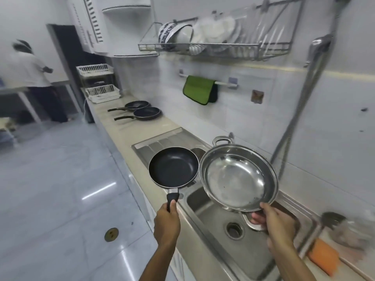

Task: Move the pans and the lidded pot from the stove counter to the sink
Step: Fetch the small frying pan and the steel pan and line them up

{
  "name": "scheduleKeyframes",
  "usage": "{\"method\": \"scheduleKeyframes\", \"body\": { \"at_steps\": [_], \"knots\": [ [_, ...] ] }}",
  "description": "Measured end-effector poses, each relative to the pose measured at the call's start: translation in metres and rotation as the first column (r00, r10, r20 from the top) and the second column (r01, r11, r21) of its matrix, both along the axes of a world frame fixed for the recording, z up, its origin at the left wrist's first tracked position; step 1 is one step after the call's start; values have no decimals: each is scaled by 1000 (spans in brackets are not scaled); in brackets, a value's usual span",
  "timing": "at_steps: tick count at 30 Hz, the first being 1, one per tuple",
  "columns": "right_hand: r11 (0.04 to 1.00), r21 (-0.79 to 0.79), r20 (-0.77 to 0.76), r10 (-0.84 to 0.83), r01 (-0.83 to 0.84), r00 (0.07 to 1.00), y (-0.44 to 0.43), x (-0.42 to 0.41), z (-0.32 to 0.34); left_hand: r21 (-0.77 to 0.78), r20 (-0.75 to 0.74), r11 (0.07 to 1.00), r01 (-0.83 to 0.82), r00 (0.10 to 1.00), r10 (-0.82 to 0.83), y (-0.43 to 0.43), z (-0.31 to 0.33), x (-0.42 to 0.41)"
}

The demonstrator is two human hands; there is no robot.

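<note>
My left hand point(167, 222) grips the black handle of a small black frying pan point(173, 167), held level over the sink's left edge and drainboard. My right hand point(274, 222) holds the near side handle of a wide steel pan point(237, 177), tilted toward me above the steel sink point(205, 211). The sink basin with its drain point(235, 230) lies below both. Farther along the beige counter, two more black frying pans rest side by side, one nearer point(147, 113) and one behind it point(137, 105). No lidded pot is in view.
A dish rack point(213, 47) with plates hangs on the wall above. A green towel point(199, 89) hangs on a rail. An orange sponge point(323, 259) and a steel scoop point(332, 219) lie right of the sink. A person point(30, 78) stands far left; white baskets point(100, 92) end the counter.
</note>
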State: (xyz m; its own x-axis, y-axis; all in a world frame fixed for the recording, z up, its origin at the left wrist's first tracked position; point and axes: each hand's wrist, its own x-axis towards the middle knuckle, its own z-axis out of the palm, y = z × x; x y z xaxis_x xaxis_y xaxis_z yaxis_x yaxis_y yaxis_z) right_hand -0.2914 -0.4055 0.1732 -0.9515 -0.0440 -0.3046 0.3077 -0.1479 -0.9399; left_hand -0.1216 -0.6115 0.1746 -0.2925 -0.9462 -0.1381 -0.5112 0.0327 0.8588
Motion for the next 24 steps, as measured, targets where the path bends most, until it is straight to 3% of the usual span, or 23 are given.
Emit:
{"method": "scheduleKeyframes", "body": {
  "at_steps": [13, 24],
  "knots": [
    [992, 10, 16, 129, -129, 992, -309, -84, -9, 28, 20, 985, -170, 985, 169, -275, -2, -42],
    [999, 8, 64, 50, -51, 997, -555, -102, -24, -30, 93, 997, -71, 993, 74, -542, -9, -76]
  ]
}}
